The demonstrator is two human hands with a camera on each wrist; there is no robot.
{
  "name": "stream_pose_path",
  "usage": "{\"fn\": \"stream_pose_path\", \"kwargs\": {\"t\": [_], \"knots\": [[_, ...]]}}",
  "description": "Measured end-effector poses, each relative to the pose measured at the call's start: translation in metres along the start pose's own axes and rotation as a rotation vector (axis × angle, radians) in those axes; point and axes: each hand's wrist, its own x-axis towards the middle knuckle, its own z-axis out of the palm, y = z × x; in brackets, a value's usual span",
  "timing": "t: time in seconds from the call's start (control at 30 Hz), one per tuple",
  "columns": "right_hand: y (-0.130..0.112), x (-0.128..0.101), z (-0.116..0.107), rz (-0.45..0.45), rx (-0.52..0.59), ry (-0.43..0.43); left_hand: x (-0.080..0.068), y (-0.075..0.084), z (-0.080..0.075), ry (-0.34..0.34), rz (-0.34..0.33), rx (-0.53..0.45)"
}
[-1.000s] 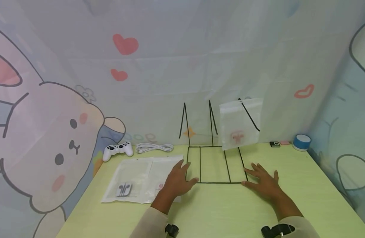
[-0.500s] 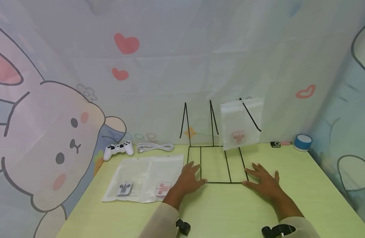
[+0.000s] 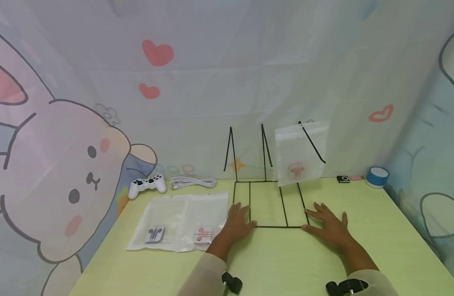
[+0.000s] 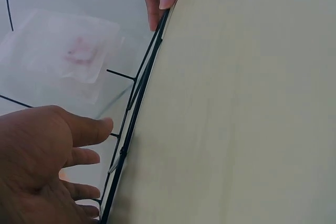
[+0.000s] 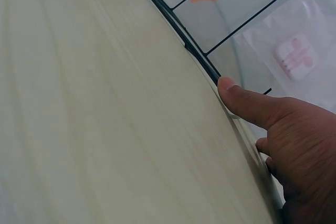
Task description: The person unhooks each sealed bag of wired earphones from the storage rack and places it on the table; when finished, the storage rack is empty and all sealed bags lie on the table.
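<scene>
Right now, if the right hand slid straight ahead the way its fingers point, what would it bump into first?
Probably the wire rack: the right hand lies flat at its right front corner, fingers angled towards its base wires. Beyond hangs the pouch with pink earphones.

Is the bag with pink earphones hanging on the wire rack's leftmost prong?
No, that bag hangs on the wire rack's rightmost prong.

A white game controller [image 3: 147, 186] lies at the back left of the green desk [image 3: 286, 263], with a coiled white cable [image 3: 192, 182] just beside it. Far along the desk's back edge sit a small black item [image 3: 342, 179], a pink one [image 3: 355, 177] and a blue-and-white round object [image 3: 376, 177].
</scene>
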Motion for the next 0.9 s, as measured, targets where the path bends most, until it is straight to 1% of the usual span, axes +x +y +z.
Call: {"fn": "stream_pose_path", "kwargs": {"t": [0.1,0.4,0.47,0.67,0.73,0.9], "knots": [[-0.001,-0.001,-0.001,-0.007,0.002,0.007,0.001,-0.002,0.005,0.013,-0.004,-0.004],[0.001,0.0,0.0,0.001,0.011,0.0,0.005,-0.009,0.016,0.014,-0.001,0.116],[0.001,0.0,0.001,-0.001,0.01,0.003,0.005,-0.01,0.018,0.005,-0.005,0.154],[-0.001,-0.002,-0.001,-0.011,0.006,0.01,0.006,-0.01,0.019,-0.043,0.004,0.322],[-0.001,-0.002,-0.001,-0.011,0.005,0.008,0.006,-0.009,0.02,-0.051,0.006,0.352],[-0.002,-0.002,-0.001,-0.007,0.002,0.006,0.004,-0.009,0.021,-0.063,0.009,0.381]]}}
